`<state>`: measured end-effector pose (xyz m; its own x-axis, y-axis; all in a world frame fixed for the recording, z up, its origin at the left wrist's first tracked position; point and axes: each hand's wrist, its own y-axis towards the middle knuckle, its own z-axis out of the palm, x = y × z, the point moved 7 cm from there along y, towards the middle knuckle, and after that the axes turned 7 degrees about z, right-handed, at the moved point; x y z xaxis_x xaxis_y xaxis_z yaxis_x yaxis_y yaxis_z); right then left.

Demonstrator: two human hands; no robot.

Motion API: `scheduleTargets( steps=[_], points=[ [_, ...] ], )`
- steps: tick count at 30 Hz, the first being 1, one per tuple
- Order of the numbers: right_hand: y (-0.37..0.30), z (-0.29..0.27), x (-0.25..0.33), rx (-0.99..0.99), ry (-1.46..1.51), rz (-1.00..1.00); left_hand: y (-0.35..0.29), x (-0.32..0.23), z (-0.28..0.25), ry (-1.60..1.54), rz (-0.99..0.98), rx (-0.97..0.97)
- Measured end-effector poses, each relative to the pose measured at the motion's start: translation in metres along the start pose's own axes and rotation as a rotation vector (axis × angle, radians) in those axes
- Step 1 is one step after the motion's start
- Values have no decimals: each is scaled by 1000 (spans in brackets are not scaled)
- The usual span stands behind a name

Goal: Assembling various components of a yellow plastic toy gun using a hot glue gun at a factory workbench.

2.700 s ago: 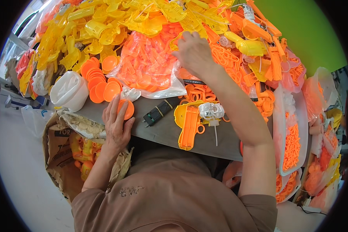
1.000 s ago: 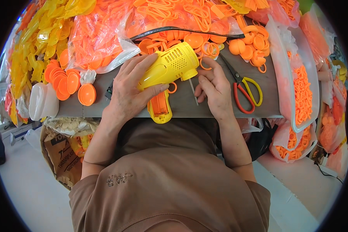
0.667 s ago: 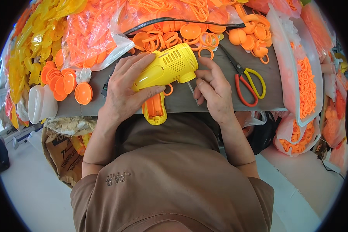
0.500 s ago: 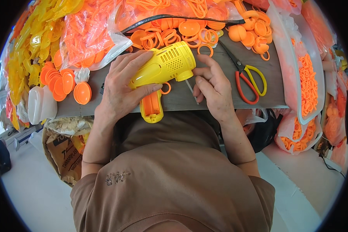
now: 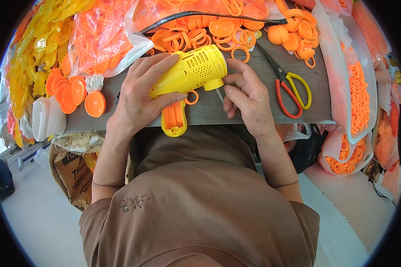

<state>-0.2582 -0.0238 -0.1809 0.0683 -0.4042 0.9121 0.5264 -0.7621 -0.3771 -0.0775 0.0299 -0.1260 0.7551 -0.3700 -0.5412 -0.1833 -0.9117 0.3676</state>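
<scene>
My left hand (image 5: 145, 89) wraps round a yellow plastic shell (image 5: 187, 73) shaped like a toy hair dryer. It has vent slots, small holes and a short round stub below its front end. The handle (image 5: 173, 119) hangs down with an open orange inside. My right hand (image 5: 249, 95) is at the front end, its index finger touching or very near the rim and its other fingers curled. A thin pale strip (image 5: 219, 95) runs from under the stub to those curled fingers, which seem to pinch it; its lower end is hidden. An orange ring (image 5: 191, 97) lies beside the handle.
Scissors (image 5: 287, 84) with red and yellow handles lie right of my hand. Orange rings and cups (image 5: 200, 38) are heaped behind, beside a clear bag (image 5: 104, 40) of orange parts. Orange discs (image 5: 78, 91) sit left. A translucent tub (image 5: 343, 89) stands at the right edge.
The shell and both hands have shifted very slightly, with the handle a little higher. My right fingers now cover the lower end of the pale strip, which showed before.
</scene>
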Motion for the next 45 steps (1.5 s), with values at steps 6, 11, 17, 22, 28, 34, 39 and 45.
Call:
scheduleTargets(
  steps=[6, 11, 17, 22, 28, 34, 39, 45],
  points=[
    [3, 6, -2, 38, 152, 41, 2, 4, 0, -43, 2, 23],
    [5, 13, -2, -5, 216, 44, 0, 7, 1, -82, 22, 18],
    [7, 26, -7, -26, 262, 23, -3, 5, 1, -82, 61, 10],
    [0, 27, -4, -35, 240, -10, -6, -2, -3, -28, 82, 48],
    [-29, 37, 23, 17, 207, -157, -20, 13, -6, -710, -209, -115],
    [-67, 49, 59, 266, -118, -428, -13, -14, -22, -713, -120, 213],
    [-74, 49, 55, 245, -244, -546, -17, -34, -28, -509, -37, 186],
    [-69, 50, 52, 396, -379, -323, -25, -40, -34, -412, 48, 120]
  ],
)
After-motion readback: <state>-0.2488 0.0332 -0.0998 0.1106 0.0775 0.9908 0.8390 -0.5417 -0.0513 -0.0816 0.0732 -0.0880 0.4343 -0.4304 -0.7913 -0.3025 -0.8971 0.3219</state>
